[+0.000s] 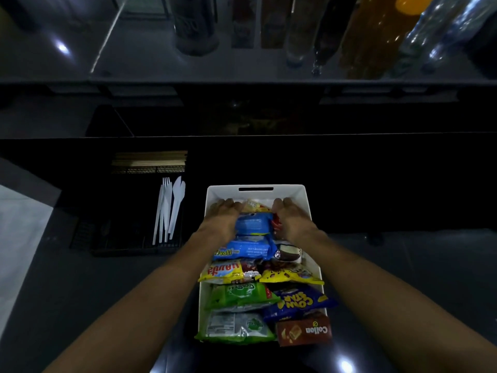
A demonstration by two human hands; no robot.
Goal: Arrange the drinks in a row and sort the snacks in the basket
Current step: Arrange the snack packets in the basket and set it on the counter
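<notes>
Brown Collon box [304, 331] and green foil packets [242, 294] fill the 6 o'clock end of a white rectangular plastic basket [228, 193] on the dark glossy table [390, 265]. Left hand [223, 215] and right hand [291, 216] flank blue biscuit packets [252, 224] at its 12 o'clock end, fingers bent down; whether either grip clamps anything cannot be told. Drink bottles [376, 36] line up at 1 o'clock; white plastic cutlery [168, 208] lies at 9 o'clock.

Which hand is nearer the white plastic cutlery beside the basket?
Left. The left hand sits at the far left of the basket, on the side facing the white plastic cutlery; the right hand sits at its far right.
</notes>
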